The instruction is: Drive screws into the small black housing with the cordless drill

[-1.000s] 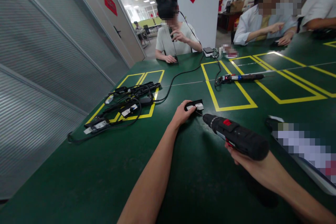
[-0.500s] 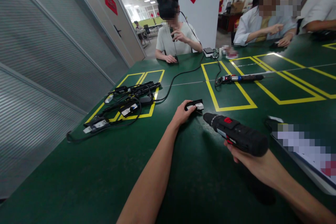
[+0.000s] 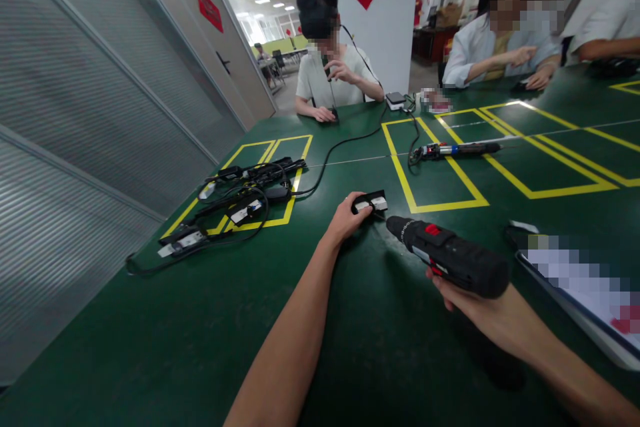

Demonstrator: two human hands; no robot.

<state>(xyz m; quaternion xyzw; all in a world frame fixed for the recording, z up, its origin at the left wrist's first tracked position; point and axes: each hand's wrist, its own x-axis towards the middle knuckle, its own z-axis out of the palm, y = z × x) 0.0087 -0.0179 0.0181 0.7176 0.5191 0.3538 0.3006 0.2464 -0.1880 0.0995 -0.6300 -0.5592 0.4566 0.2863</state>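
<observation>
Green table: it fills the near side of the room from where I stand; its bare surface (image 3: pixel 200 347) lies under both forearms.
Far side: a person in a pale T-shirt (image 3: pixel 310 80) sits opposite, another in a light blue shirt (image 3: pixel 463 57) to the right.
Black cables and flat adapters with white labels: a tangle (image 3: pixel 277 195) on the left, over yellow tape outlines.
Black power drill with red accents: its body (image 3: pixel 450 255) slants from near right down to the middle; the right hand (image 3: pixel 465 300) has its grip clamped round the handle. I can't tell whether a finger presses the trigger.
Slim black tool with a blue band: lying (image 3: pixel 453 149) beyond the drill, across the yellow tape.
Small black piece with white strips: on the table's middle (image 3: pixel 379 202), its left end in the grip of the left hand (image 3: pixel 347 219), fingers closed on it.
Thin metal bit: it runs from the chuck to the piece's near edge (image 3: pixel 381 218), close to the thumb; whether it is seated I can't tell.
Good handling: I'd want bit and screw axis lined up, light pressure, short trigger bursts, the piece braced firmly, and the thumb clear of the tip.
</observation>
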